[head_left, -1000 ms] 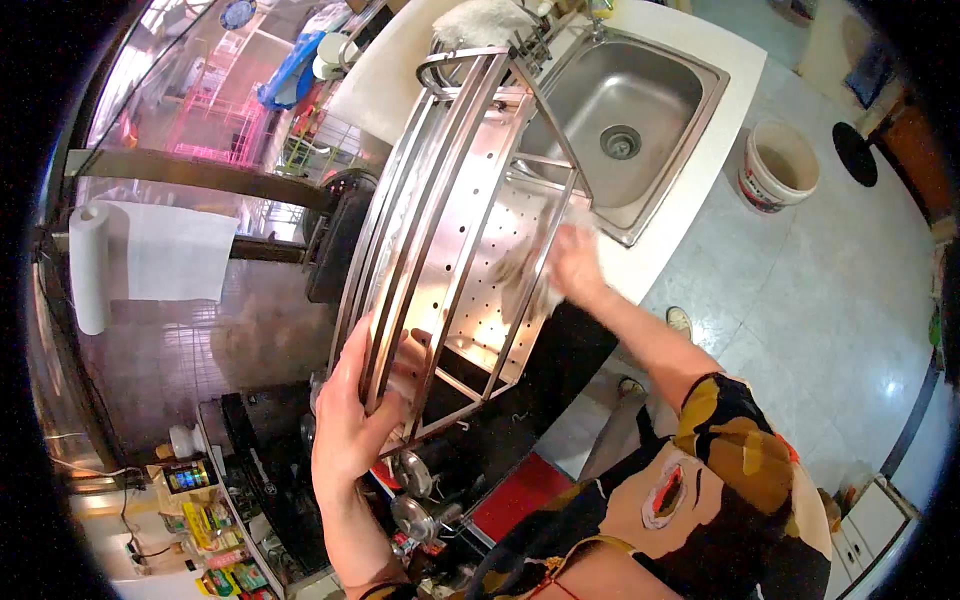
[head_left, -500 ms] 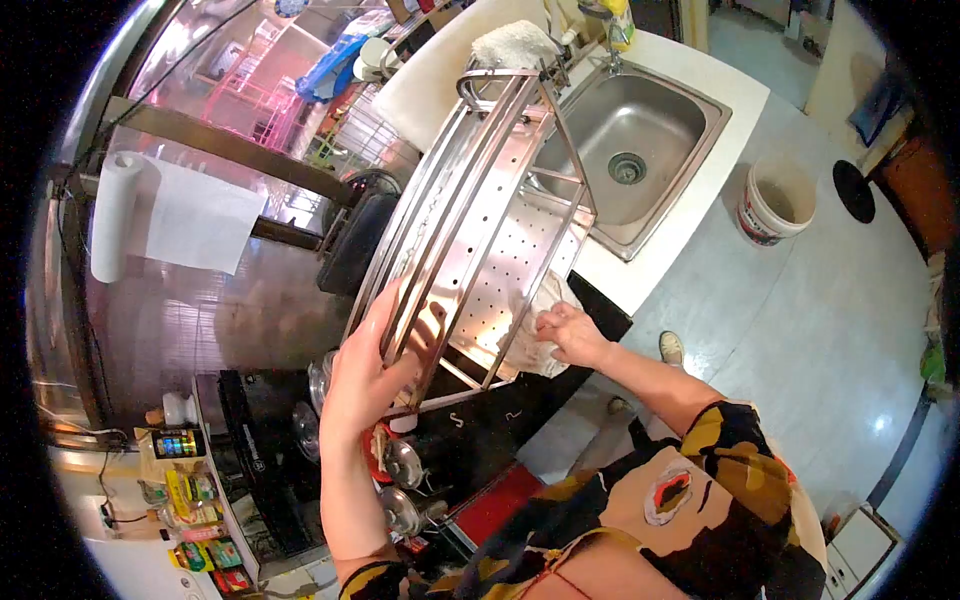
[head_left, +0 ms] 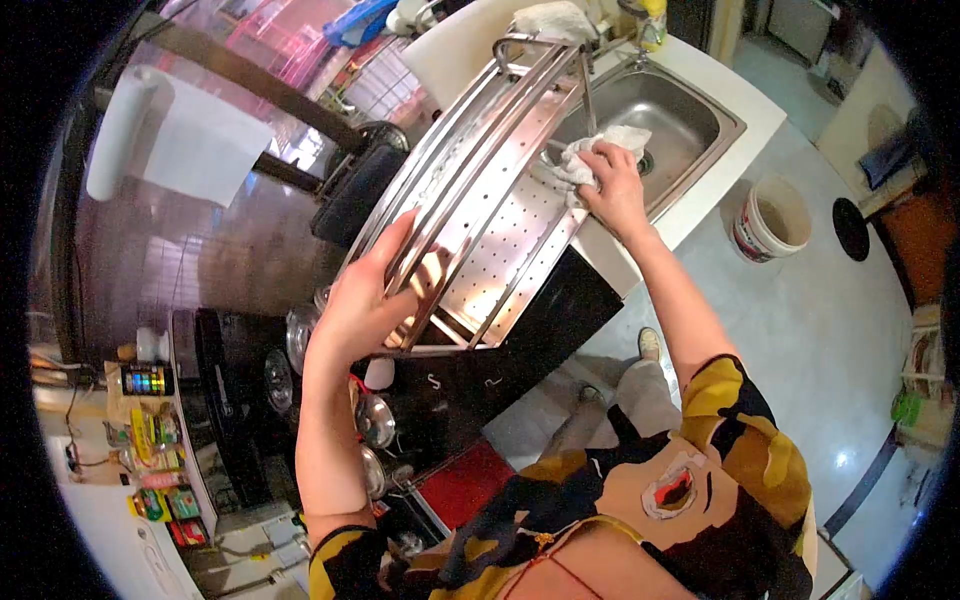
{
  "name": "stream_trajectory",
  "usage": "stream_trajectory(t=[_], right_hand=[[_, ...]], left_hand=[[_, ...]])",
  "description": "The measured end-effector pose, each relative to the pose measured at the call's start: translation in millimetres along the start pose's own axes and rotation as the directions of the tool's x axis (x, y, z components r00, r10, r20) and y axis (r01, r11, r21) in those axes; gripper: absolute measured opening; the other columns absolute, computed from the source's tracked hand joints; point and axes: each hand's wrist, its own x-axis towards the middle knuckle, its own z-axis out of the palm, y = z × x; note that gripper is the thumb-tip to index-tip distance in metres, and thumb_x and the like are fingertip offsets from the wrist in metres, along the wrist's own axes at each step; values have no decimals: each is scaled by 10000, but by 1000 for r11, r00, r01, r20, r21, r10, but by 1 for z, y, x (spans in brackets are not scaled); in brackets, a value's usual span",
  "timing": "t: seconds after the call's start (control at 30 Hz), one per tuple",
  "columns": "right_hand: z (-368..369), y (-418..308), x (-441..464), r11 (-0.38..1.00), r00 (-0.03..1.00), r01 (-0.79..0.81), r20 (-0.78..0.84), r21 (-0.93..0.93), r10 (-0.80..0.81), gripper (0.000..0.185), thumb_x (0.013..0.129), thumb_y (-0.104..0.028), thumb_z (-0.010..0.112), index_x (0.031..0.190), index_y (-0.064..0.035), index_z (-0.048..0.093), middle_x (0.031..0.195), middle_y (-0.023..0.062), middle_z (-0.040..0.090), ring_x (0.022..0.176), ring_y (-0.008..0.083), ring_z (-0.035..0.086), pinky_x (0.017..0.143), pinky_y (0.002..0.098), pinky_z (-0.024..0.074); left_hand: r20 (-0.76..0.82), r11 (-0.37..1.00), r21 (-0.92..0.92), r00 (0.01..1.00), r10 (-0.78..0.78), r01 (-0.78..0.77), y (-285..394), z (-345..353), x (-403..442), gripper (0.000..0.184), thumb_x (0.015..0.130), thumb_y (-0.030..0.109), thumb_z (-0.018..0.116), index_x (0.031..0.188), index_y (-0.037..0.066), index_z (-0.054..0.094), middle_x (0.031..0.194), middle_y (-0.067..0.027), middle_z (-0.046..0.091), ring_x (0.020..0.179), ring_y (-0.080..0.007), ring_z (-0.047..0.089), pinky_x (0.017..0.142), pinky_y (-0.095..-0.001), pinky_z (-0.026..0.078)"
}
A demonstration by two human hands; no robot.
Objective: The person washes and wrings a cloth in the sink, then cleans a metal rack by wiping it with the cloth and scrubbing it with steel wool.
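A metal rack (head_left: 505, 245) with a perforated shelf and long rails is tilted across the counter, its far end beside the sink. My left hand (head_left: 362, 300) is closed round the rails at its near left side, the thumb and fingers partly behind the bars. In my right hand (head_left: 613, 188) a crumpled white cloth (head_left: 627, 140) is bunched up. The cloth presses on the rack's right frame near the sink; the fingers partly cover it.
A steel sink (head_left: 690, 110) is set into the white counter at the upper right. On the floor stands a white bucket (head_left: 772, 218). A paper roll (head_left: 120, 135) hangs at the left. Pan lids (head_left: 375, 420) and a folded towel (head_left: 553, 20) are close to the rack.
My right hand has moved the cloth from the rack's near lower right up along its right frame toward the sink. My left hand keeps its hold on the rails. The camera view has shifted.
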Motion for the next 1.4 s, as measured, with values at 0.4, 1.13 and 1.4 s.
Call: stream_trajectory(t=[0.4, 1.13, 1.4], right_hand=[[23, -162, -111, 974, 882, 216, 414, 72, -226, 416, 578, -139, 689, 986, -70, 644, 1109, 55, 585, 996, 320, 490, 817, 414, 467], [-16, -207, -36, -128, 451, -879, 888, 460, 90, 286, 834, -136, 559, 1068, 28, 564, 982, 78, 645, 865, 207, 629, 801, 334, 497], [30, -220, -95, 607, 714, -486, 686, 630, -141, 473, 788, -69, 599, 1228, -9, 435, 1095, 101, 608, 1005, 205, 583, 884, 325, 450]], left_hand=[[-118, 972, 70, 966, 230, -223, -10, -2, 4, 655, 673, 52, 531, 1320, 77, 431, 888, -207, 604, 729, -257, 584, 699, -337, 461], [-54, 976, 173, 988, 146, -135, -21, -4, 11, 695, 644, 182, 541, 1318, 96, 396, 1092, -233, 586, 977, -363, 586, 854, -386, 458], [-35, 976, 138, 983, 178, -171, -24, -4, 15, 716, 624, 155, 541, 1319, 77, 389, 1174, -237, 550, 1086, -359, 543, 937, -378, 422]])
